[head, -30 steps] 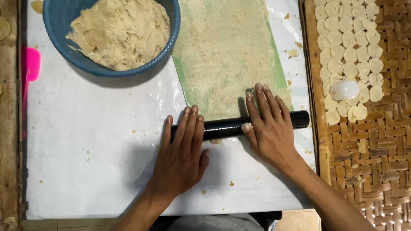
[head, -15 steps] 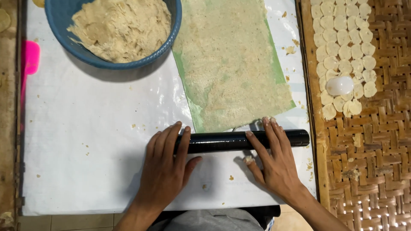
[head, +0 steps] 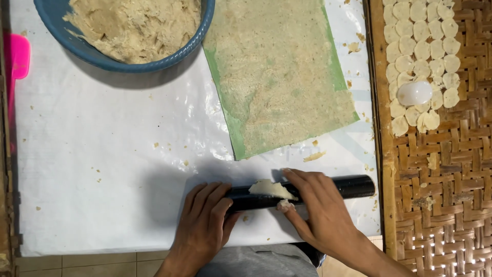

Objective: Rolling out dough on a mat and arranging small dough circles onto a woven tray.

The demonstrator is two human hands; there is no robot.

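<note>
A black rolling pin [head: 353,186] lies across the near edge of the white plastic sheet [head: 113,149]. My left hand [head: 205,223] grips its left part. My right hand [head: 320,208] rests over its middle, thumb under it. A pale scrap of dough [head: 270,189] sticks to the pin between my hands. Beyond the pin lies a thin sheet of rolled dough on green plastic [head: 279,72], apart from the pin.
A blue bowl [head: 82,48] of crumbly dough stands at the top left. A woven bamboo tray [head: 451,179] on the right carries several small dough rounds [head: 420,46] and a white round cutter [head: 414,93]. A pink object [head: 18,56] sits at the left edge.
Both hands have drawn the rolling pin toward me, off the near end of the rolled dough sheet. A scrap of dough now shows stuck on the pin.
</note>
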